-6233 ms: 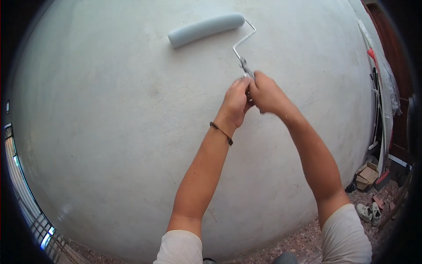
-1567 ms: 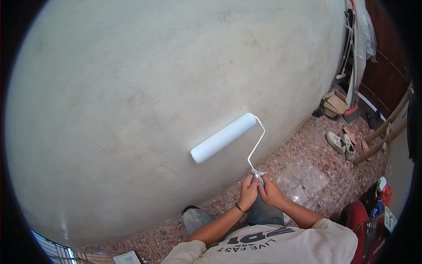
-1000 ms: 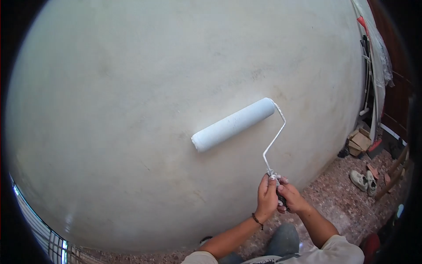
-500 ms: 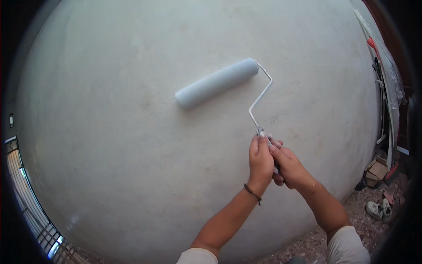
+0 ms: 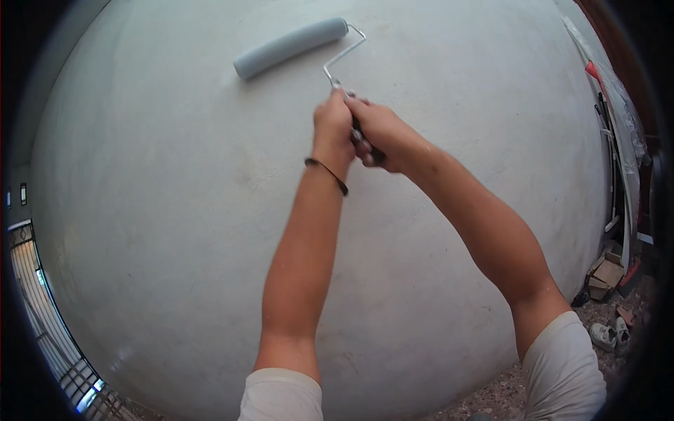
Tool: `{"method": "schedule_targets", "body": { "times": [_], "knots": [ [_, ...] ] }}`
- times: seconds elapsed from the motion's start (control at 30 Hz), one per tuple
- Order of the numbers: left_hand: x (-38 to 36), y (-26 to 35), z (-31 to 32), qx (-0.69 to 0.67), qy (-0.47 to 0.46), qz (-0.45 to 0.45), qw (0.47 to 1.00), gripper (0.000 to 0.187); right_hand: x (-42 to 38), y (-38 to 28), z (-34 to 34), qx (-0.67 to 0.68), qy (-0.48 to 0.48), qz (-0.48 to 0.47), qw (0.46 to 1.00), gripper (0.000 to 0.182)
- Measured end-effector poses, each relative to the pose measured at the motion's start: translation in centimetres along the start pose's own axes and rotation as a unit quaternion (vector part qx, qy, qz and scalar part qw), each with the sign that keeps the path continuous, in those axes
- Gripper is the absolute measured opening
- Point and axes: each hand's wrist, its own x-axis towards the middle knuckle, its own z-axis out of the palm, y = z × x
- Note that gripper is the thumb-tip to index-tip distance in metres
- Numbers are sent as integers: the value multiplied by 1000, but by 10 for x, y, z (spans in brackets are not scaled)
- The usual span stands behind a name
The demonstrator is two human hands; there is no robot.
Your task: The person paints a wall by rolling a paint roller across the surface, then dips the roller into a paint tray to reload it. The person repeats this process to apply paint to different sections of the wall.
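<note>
Both my hands grip one paint roller by its dark handle, high in front of me. Its long grey-blue sleeve lies against the pale wall, tilted with the right end higher. A bent metal frame runs from that right end down to the handle. My left hand is wrapped round the upper part of the handle, with a dark band on the wrist. My right hand closes round it from the right, touching the left. The lower end of the handle shows under my right palm.
On the right, plastic-wrapped sheets and poles lean by the wall. Below them are a cardboard box and a pair of pale shoes on the speckled floor. A barred metal gate stands at the left edge.
The roller and both my hands have moved up and to the left across the wall. My arms are stretched further out, and both hands keep their hold.
</note>
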Motion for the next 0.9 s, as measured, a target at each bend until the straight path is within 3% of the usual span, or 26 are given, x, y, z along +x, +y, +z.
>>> {"method": "schedule_targets", "body": {
  "times": [0.2, 0.3, 0.47, 0.6, 0.67, 0.9],
  "knots": [
    [30, 57, -30, 111, -54, -27, 992, 31, 39, -21, 43, 43, -40, -15, 998, 28],
    [23, 54, -38, 115, -27, -32, 992, 28, 36, -8, 54, 60, -3, -7, 998, 28],
    [-31, 22, -52, 135, -9, -28, 990, 27, -9, 43, 47, 73, -17, -9, 997, 33],
    [-83, -10, -69, 127, -24, -75, 989, 25, -45, 96, 40, 72, -25, 15, 997, 33],
    [-107, -28, -75, 115, -20, -83, 990, 24, -65, 120, 37, 81, -30, -17, 996, 33],
    [-190, -85, -86, 43, 2, -128, 991, 21, -141, 171, 20, 63, -39, 42, 996, 28]
  ]
}}
